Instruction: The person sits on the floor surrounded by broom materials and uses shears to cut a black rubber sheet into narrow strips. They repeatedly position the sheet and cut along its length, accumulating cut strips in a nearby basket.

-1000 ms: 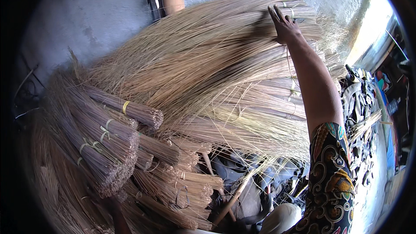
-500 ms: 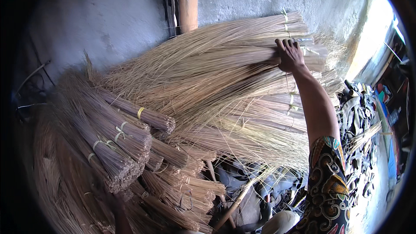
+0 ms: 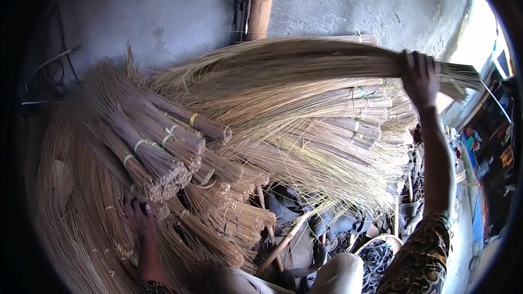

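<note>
My right hand [image 3: 421, 80] is closed around the cut-end part of a long bundle of dry grass stalks [image 3: 338, 59]. The bundle is lifted off the pile at its right end, while its thin tips trail left over the other stalks. At the lower left, my left hand [image 3: 138, 219] rests with fingers apart against a stack of tied bundles [image 3: 163, 166], just below their blunt ends. Green and pale strips bind several of these, and a yellow band [image 3: 193, 119] circles one. Under the lifted bundle lie more tied grass bundles [image 3: 332, 114].
A grey wall [image 3: 338, 2] with a wooden post [image 3: 262, 2] rises behind the pile. Dark rubbery scraps [image 3: 348, 222], a pole [image 3: 286, 250] and a round basket of dark strips [image 3: 378, 258] lie near my knees [image 3: 340, 272]. Cluttered items line the right side.
My right hand has moved right and pulled a bundle up off the pile, its cut end now raised. My left hand shows more clearly beside the stacked bundles. The view has shifted.
</note>
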`<state>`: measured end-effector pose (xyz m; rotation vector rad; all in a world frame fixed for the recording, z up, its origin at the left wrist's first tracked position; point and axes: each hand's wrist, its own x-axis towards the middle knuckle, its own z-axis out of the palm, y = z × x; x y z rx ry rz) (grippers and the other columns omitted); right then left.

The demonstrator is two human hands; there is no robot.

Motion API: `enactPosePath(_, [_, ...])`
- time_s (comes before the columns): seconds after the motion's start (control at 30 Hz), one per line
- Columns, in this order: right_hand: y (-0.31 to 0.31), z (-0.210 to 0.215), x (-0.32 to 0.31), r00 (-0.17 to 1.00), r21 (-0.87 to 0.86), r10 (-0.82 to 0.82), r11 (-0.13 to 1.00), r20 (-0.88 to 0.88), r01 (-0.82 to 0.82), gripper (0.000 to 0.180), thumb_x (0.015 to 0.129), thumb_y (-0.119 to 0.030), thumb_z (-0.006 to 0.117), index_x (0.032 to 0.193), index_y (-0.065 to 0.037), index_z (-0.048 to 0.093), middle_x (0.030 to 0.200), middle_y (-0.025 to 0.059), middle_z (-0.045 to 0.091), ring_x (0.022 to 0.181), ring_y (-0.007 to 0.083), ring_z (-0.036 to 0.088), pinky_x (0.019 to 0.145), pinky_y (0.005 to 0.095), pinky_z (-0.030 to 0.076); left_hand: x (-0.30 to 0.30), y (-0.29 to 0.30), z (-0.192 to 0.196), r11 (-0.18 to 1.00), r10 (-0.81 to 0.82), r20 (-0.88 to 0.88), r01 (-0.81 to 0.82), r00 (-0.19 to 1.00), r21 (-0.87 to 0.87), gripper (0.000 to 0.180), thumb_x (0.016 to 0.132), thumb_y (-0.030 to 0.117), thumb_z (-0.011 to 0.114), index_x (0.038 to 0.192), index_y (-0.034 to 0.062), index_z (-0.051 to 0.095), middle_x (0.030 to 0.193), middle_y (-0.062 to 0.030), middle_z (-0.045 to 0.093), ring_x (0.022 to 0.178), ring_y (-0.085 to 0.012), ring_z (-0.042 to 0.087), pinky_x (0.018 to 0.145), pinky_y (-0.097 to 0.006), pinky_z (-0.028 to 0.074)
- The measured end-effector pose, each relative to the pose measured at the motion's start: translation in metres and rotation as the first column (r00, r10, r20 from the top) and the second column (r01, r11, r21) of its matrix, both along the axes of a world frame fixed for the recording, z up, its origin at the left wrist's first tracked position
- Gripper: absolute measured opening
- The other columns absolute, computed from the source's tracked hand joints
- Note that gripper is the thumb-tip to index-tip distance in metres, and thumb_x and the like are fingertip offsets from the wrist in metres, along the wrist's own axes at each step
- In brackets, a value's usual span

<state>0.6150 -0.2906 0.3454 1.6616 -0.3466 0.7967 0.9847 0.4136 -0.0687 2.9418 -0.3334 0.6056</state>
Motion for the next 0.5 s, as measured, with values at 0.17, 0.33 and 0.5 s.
enactPosePath(0.17, [0.075, 0.126, -0.079, 0.972, -0.194, -0.103, 0.97, 0.211, 0.145, 0.055, 0.088, -0.026, 0.072, 0.14, -0.02, 0.057, 0.12, 0.0052, 0.067, 0.105, 0.0266, 0.066, 0.095, 0.0446, 0.052, -0.002, -0.002, 0.011, 0.999, 0.009, -0.138, -0.016, 0.99, -0.051, 0.053, 0.095, 0.044, 0.061, 0.136, 0.0101, 0.059, 0.159, -0.0167, 0.038, 0.16, -0.0336, 0.014, 0.128, -0.059, 0.005])
enactPosePath(0.33, [0.158, 0.18, -0.071, 0.865, 0.213, -0.138, 0.976, 0.483, 0.037, 0.057, 0.086, -0.032, 0.076, 0.137, -0.016, 0.057, 0.118, 0.0164, 0.073, 0.101, 0.0392, 0.074, 0.084, 0.0503, 0.06, -0.011, -0.005, 0.023, 0.999, 0.008, -0.183, -0.015, 0.983, -0.039, 0.056, 0.098, 0.05, 0.057, 0.14, 0.0135, 0.057, 0.161, -0.0147, 0.037, 0.159, -0.0332, 0.015, 0.127, -0.059, 0.006])
enactPosePath(0.5, [0.236, 0.156, 0.015, 0.886, 0.525, 0.22, 0.738, 0.409, -0.425, 0.064, 0.086, -0.028, 0.082, 0.135, 0.001, 0.054, 0.106, 0.0212, 0.074, 0.094, 0.0335, 0.075, 0.085, 0.0459, 0.061, -0.01, -0.005, 0.022, 0.998, 0.009, -0.148, -0.018, 0.989, -0.056, 0.055, 0.098, 0.051, 0.059, 0.137, 0.0119, 0.061, 0.162, -0.0145, 0.037, 0.157, -0.0366, 0.019, 0.126, -0.059, 0.009])
